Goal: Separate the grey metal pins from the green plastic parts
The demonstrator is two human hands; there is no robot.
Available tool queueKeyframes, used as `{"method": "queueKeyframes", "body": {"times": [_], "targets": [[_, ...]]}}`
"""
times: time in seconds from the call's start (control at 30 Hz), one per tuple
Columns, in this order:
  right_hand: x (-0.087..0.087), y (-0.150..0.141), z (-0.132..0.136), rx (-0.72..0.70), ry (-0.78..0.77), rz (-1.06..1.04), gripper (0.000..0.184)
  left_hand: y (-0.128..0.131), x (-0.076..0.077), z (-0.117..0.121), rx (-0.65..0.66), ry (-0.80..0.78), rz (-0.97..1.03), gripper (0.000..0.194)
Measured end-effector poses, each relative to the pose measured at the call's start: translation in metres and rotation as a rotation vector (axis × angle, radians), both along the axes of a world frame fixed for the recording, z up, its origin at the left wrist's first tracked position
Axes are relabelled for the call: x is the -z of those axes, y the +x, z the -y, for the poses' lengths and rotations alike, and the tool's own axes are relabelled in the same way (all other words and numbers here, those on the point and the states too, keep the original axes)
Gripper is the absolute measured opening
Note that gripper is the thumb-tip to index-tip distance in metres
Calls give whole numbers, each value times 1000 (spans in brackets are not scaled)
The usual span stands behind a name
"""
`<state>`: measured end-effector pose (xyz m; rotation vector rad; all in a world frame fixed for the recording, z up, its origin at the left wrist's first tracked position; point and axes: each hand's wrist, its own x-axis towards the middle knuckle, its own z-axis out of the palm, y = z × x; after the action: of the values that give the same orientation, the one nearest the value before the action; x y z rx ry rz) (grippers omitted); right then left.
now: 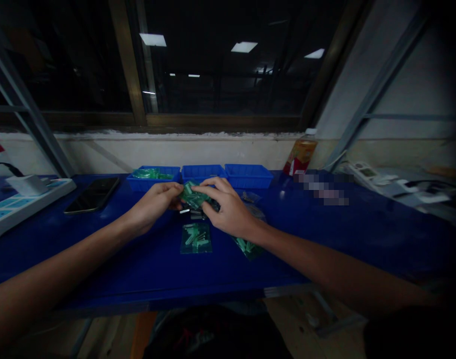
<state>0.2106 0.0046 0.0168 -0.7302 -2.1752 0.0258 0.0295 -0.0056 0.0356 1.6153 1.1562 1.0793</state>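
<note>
My left hand pinches the left edge of a small clear plastic bag with green pieces in it that look like wall plugs. On the bag's right side lie the fingers and thumb of my right hand, closed around it. Below the hands, a similar bag of green plugs and screws lies flat on the blue table. Another bag of green plugs shows partly under my right wrist. Small dark and metallic parts lie just beneath the held bag, partly hidden by it.
Three blue trays stand in a row at the back: the left tray contains green bags, beside a middle tray and a right tray. A phone and a power strip lie left. A drink bottle stands back right.
</note>
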Motion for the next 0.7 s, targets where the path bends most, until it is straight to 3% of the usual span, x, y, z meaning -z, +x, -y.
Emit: {"method": "queueKeyframes", "body": {"times": [0.13, 0.23, 0.37, 0.47, 0.57, 0.7], "targets": [[-1, -3, 3, 31, -86, -131, 32, -5, 2, 1, -171, 461, -433, 24], [-4, -5, 3, 32, -333, -294, 25, -10, 4, 3, -246, 792, -702, 25], [-8, -8, 2, -20, -823, -517, 42, -13, 6, 5, -165, 1058, -846, 25], [-8, -10, 4, -105, -975, -567, 36, -12, 8, 6, -59, 1195, -880, 25], [-7, -11, 6, -141, -875, -506, 25, -7, 8, 9, 52, 1183, -850, 23], [-7, -7, 7, -60, -397, -316, 20, -2, 0, 13, 42, 907, -637, 24]]}}
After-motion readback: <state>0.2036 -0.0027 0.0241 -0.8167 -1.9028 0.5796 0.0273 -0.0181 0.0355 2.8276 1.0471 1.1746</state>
